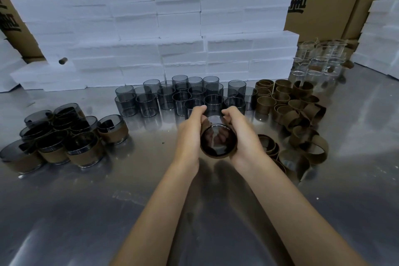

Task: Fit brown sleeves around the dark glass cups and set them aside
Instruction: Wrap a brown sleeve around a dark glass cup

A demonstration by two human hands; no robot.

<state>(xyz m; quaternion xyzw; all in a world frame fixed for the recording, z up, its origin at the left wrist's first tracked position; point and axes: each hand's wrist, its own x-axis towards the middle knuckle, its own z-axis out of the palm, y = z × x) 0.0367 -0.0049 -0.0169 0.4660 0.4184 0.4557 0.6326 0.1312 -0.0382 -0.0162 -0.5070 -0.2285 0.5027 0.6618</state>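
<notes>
Above the middle of the steel table [86, 211], both hands hold one dark glass cup [218, 138] between them, tipped so its base faces the camera. The left hand [191, 134] curls round the cup's left side and the right hand [241, 134] curls round its right side, thumbs reaching over the far end. A brown sleeve [206, 124] shows as a band on the cup's upper left, under the left fingers; how far it sits along the glass cannot be told. Just beyond the hands stands a cluster of bare cups [183, 95]. To the right lies a heap of loose sleeves [298, 112]. To the left, well apart from the hands, is a group of finished cups [64, 136] wearing their sleeves. White foam blocks [162, 34] are stacked behind.
</notes>
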